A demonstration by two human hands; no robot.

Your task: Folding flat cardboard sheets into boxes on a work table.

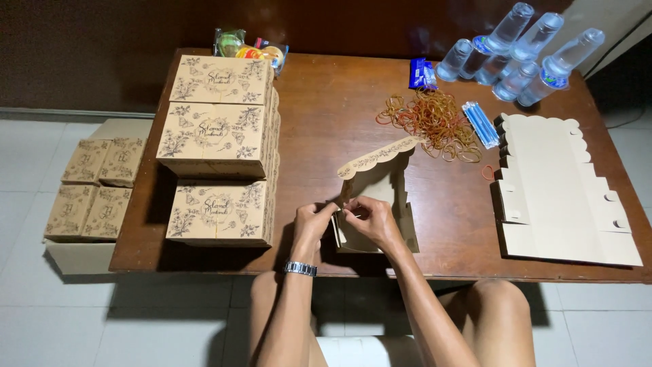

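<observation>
1. The left hand [311, 221] and the right hand [370, 219] meet near the front edge of the wooden table [326, 115], about in the middle.
2. Both hands are closed in a pinch on the near wall of a half-folded brown box [377, 204]. The fingers of each hand grip a flap of the card there.
3. The left wrist wears a silver watch [300, 268].
4. The box stands open on the table. Its lid with a wavy, flowery rim sticks up and leans toward the back.
5. To the left of the hands, stacks of finished boxes [217, 146] with flower prints fill the left side of the table, from the front edge to the back edge.
6. To the right, a pile of flat, unfolded boxes [564, 190] lies by the right edge.
7. Behind the open box lies a heap of rubber bands [435, 122], with a pack of blue straws [480, 124] just beside it.
8. Small water bottles [523, 54] lie at the back right corner.
9. Some wrapped snacks [251, 47] sit at the back edge, behind the stacks.
10. On the floor by the left edge, a big carton [75, 257] holds more printed boxes.
</observation>
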